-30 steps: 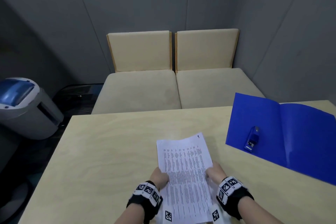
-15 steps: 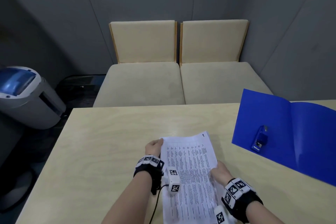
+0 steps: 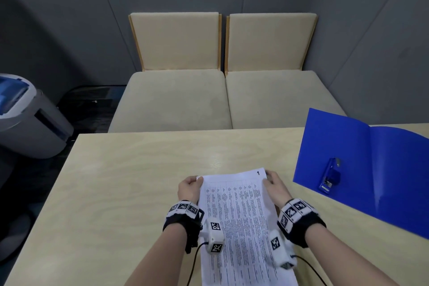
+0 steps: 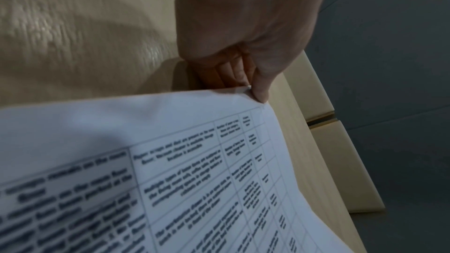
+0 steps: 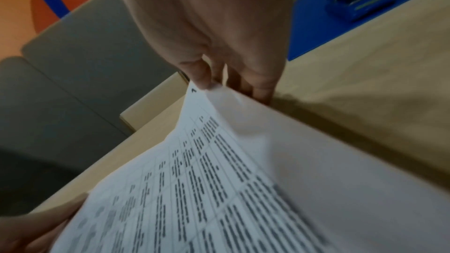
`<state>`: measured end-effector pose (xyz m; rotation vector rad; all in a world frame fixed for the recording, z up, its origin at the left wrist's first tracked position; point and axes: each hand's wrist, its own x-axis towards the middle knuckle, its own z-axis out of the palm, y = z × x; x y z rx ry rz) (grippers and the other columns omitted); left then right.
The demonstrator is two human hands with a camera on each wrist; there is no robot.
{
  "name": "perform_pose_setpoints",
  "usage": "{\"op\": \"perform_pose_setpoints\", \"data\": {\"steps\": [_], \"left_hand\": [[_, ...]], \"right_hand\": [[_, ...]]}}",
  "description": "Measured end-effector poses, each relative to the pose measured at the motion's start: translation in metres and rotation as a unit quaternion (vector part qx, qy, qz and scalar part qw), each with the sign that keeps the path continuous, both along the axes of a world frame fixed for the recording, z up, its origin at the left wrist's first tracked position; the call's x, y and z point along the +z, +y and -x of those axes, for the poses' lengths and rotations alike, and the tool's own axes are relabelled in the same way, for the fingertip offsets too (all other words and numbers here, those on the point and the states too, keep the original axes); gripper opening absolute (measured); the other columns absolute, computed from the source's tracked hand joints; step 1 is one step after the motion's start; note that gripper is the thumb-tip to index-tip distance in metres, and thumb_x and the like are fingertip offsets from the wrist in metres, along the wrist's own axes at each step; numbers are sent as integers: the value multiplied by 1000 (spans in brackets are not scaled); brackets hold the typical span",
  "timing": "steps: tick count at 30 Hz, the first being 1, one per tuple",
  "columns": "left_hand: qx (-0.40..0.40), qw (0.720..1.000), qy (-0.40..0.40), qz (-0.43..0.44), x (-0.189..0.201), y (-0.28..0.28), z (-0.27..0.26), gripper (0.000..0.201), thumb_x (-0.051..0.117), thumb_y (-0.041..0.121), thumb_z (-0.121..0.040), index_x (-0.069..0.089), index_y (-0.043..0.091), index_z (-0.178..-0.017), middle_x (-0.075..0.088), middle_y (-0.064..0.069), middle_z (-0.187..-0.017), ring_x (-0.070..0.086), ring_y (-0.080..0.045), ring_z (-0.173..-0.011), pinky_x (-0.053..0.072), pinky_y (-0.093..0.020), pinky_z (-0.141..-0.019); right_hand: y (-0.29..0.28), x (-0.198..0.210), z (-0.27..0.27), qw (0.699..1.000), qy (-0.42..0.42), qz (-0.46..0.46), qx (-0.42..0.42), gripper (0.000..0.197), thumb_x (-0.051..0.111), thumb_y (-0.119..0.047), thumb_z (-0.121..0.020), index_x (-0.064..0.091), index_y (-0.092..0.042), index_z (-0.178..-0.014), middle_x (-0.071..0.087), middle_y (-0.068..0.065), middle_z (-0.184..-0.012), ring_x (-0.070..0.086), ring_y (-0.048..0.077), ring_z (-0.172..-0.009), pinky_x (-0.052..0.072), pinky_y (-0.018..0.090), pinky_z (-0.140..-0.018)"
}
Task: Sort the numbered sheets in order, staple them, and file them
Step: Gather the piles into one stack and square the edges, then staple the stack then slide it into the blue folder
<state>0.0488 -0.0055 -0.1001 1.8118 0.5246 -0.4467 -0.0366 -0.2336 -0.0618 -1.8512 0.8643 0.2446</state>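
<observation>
Two hands held the stack of sheets (image 3: 241, 223) at its far corners on the table (image 3: 130, 183). The left hand (image 3: 188, 189) pinched the far left corner, thumb on top and fingers beneath. The right hand (image 3: 274, 187) pinched the far right corner beside the printed "1". The top page showed a printed grid. The blue stapler (image 3: 330, 175) lay on the open blue folder (image 3: 383, 174), well apart to the right.

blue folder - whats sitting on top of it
A blue stapler lies on the left flap of the open blue folder, near its front edge. Nothing else shows on the folder, though its right side runs out of the head view.
</observation>
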Motion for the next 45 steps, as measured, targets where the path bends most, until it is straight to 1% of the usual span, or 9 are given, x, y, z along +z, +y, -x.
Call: {"op": "perform_pose_setpoints", "data": {"steps": [4, 8, 11, 18, 25, 29, 34, 41, 45], "left_hand": [[1, 1000, -3, 3, 2, 1, 1, 6, 65, 24, -84, 66, 18, -86, 66, 3, -75, 61, -25, -82, 47, -30, -82], [11, 999, -22, 22, 0, 3, 5, 4, 68, 21, -82, 69, 19, -84, 67, 3, -70, 64, -25, -78, 51, -32, -78], [-9, 997, -74, 7, 2, 1, 11, 11, 63, 16, -84, 69, 24, -88, 66, 1, -70, 64, -20, -73, 45, -25, -69], [-34, 994, -100, -39, 6, -3, 14, 17, 57, 17, -87, 63, 31, -80, 69, -1, -85, 65, -19, -80, 51, -31, -78], [-9, 992, -104, -64, 8, -12, 16, 23, 36, 11, -97, 57, 20, -92, 64, -6, -85, 50, -22, -62, 43, -33, -62], [0, 993, -100, -55, 14, -12, 18, 26, 34, 14, -99, 59, 18, -104, 63, -2, -100, 53, -19, -82, 40, -28, -73], [45, 995, -70, -54, 18, -4, 27, 36, 49, 14, -91, 59, 7, -125, 65, -7, -116, 58, -24, -109, 42, -31, -100], [88, 992, -56, -64, 19, -9, 29, 31, 52, 12, -93, 63, 8, -122, 67, -12, -118, 61, -30, -110, 45, -30, -97], [128, 989, -54, -41, 18, -9, 31, 29, 56, 11, -91, 66, 9, -117, 70, -12, -112, 63, -28, -105, 44, -28, -94]], "right_hand": [[7, 0, -19, 996, -48, 52, -45, 37, 36, -11, -98, 56, -15, -129, 57, 6, -132, 53, 26, -119, 40, 27, -96], [8, -9, -28, 992, -51, 66, -98, 29, 42, -4, -94, 67, -13, -105, 65, 14, -110, 52, 22, -79, 39, 25, -61], [6, -15, -31, 991, -33, 72, -107, 27, 44, -3, -93, 68, -11, -99, 66, 14, -106, 51, 23, -80, 35, 22, -69], [6, -15, -33, 991, -14, 73, -110, 27, 45, -4, -93, 70, -12, -99, 63, 10, -99, 52, 23, -84, 37, 21, -74], [14, -18, -36, 992, -22, 71, -106, 27, 46, -4, -92, 71, -13, -99, 64, 11, -96, 53, 24, -79, 36, 22, -71], [15, -18, -34, 990, -31, 78, -114, 27, 46, -4, -92, 72, -12, -98, 63, 10, -89, 52, 24, -78, 36, 21, -70], [16, -22, -33, 987, -50, 82, -126, 27, 45, -3, -93, 71, -9, -98, 68, 14, -102, 54, 24, -85, 37, 22, -77], [22, -20, -34, 987, -63, 58, -139, 28, 47, -4, -92, 71, -10, -105, 67, 13, -110, 54, 23, -90, 37, 19, -81], [23, -20, -35, 987, -58, 64, -134, 29, 46, -3, -92, 71, -9, -102, 68, 15, -106, 56, 28, -86, 37, 21, -74]]}}
